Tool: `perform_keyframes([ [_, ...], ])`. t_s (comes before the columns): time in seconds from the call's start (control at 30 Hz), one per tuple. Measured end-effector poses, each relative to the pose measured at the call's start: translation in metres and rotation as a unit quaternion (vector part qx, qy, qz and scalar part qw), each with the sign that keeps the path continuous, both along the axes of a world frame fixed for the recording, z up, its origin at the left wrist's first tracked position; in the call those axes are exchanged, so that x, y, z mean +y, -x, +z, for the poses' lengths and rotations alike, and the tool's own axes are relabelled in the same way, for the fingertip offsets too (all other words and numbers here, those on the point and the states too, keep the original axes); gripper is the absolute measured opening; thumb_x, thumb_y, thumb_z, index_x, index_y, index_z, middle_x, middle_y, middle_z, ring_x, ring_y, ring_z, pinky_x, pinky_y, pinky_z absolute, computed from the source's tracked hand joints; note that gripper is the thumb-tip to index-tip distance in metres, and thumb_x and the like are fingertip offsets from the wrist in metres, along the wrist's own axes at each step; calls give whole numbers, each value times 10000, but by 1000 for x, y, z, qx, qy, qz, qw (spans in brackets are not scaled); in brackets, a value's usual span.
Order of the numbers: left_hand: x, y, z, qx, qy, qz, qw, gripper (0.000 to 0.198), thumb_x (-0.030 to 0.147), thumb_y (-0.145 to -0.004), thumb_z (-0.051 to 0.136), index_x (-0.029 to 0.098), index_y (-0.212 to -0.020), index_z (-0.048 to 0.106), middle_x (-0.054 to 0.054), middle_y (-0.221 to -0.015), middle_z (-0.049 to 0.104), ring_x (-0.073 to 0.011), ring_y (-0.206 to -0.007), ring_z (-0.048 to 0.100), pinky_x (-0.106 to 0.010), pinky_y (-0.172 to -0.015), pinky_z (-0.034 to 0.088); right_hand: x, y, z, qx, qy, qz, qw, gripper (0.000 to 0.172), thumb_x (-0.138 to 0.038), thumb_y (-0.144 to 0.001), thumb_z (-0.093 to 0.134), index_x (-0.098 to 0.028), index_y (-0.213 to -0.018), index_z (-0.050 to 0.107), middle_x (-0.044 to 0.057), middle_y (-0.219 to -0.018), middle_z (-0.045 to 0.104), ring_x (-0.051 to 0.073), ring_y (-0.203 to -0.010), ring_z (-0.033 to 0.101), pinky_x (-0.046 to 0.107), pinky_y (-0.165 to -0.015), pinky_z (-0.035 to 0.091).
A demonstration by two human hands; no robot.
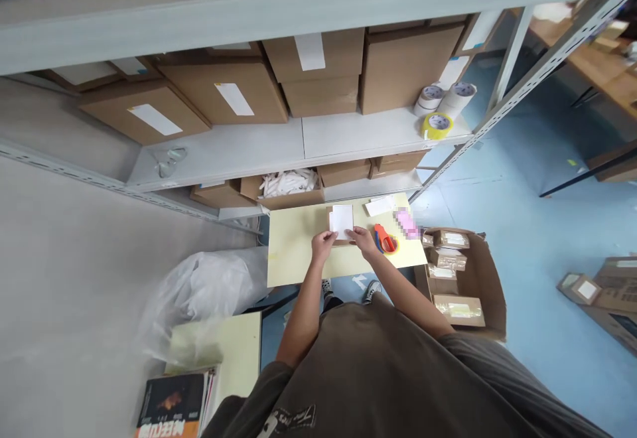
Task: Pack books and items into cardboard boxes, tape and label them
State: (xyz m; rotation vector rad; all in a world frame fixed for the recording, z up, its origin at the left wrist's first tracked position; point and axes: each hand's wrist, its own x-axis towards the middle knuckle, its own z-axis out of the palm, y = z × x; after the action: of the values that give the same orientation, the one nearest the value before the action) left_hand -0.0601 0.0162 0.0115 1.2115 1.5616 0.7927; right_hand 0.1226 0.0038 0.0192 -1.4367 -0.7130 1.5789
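Both my hands are at a white paper label over a small brown cardboard box on the pale yellow table. My left hand pinches the label's lower left corner between thumb and fingers. On the other side, my right hand pinches its lower right edge. The label covers most of the box, and I cannot tell whether it is stuck down. Just right of my right hand lies an orange tape dispenser with a yellow-edged roll. White paper slips and a blurred pink item lie farther right.
Behind the table stands a metal shelf with cardboard boxes and tape rolls. An open carton of small packed boxes is on the floor at right. A translucent plastic bag bulges at left, near magazines.
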Motion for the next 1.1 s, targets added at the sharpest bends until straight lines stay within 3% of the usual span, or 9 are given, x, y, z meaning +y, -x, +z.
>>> perform_keyframes([
  [0.13, -16, -4, -20, 54, 19, 42, 997, 348, 501, -878, 711, 196, -715, 752, -7, -701, 726, -175, -709, 653, -257, -687, 466, -3, -2, -25, -114, 8, 38, 993, 335, -460, -723, 823, -195, -906, 734, -58, -640, 610, 168, -668, 598, 298, -703, 513],
  [0.3, -6, -18, -40, 152, 75, 13, 985, 302, 452, -921, 678, 212, -787, 802, -48, -826, 804, -209, -803, 720, -275, -734, 480, 3, -4, -49, -296, 31, 25, 954, 475, -238, -780, 766, -177, -1248, 714, -6, -796, 736, 209, -817, 712, 303, -813, 545],
  [0.6, 18, -37, -64, 270, 137, -71, 950, 277, 417, -960, 658, 225, -974, 857, -109, -1043, 841, -257, -960, 762, -297, -767, 493, 9, -1, -84, -385, 112, 19, 916, 417, -195, -832, 753, -195, -1238, 662, 33, -917, 771, 217, -904, 743, 280, -795, 547],
  [0.97, 11, -43, -68, 317, 133, -76, 936, 300, 407, -993, 625, 224, -1045, 858, -121, -1068, 837, -268, -1010, 764, -305, -772, 496, 16, -5, -86, -356, 150, 35, 922, 498, -222, -781, 859, -201, -1221, 626, 22, -856, 742, 190, -740, 700, 247, -629, 515],
  [1.1, 13, -44, -66, 331, 134, -96, 929, 321, 406, -1011, 607, 220, -1098, 853, -128, -1094, 831, -269, -1053, 764, -303, -805, 510, 21, -3, -84, -378, 183, 56, 906, 507, -260, -809, 860, -199, -1252, 621, 37, -903, 744, 193, -747, 703, 251, -622, 513],
])
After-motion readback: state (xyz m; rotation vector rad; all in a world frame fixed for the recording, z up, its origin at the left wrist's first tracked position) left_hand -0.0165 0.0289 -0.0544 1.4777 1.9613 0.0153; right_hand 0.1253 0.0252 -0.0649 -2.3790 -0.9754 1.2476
